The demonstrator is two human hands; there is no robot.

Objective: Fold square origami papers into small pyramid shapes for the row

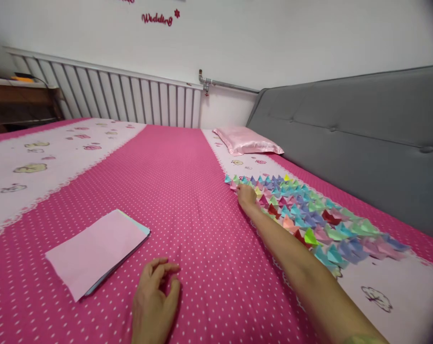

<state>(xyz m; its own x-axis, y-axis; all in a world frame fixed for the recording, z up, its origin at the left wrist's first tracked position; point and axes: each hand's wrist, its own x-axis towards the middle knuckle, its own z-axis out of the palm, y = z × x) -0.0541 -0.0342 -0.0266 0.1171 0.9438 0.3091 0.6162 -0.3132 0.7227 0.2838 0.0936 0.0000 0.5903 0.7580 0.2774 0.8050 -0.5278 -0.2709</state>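
Observation:
My right hand (247, 195) stretches out to the far left end of the rows of folded paper boats (309, 217). Its fingers are closed on a small pink paper boat (234, 185) at the edge of the group. The boats stand close together in many colours: blue, green, purple, red, yellow and pink. My left hand (155, 296) is low in the view over the pink dotted sheet, fingers loosely curled and apart, holding nothing. To its left lies a stack of paper sheets (98, 253), light pink on top with blue and green edges showing.
The bed is covered by a pink dotted sheet (166, 157) with white printed bands. A pink pillow (247, 140) lies by the grey padded headboard (352, 129). Behind the bed are a white radiator (112, 93) and a pipe (234, 87); a wooden table (23, 100) stands far left.

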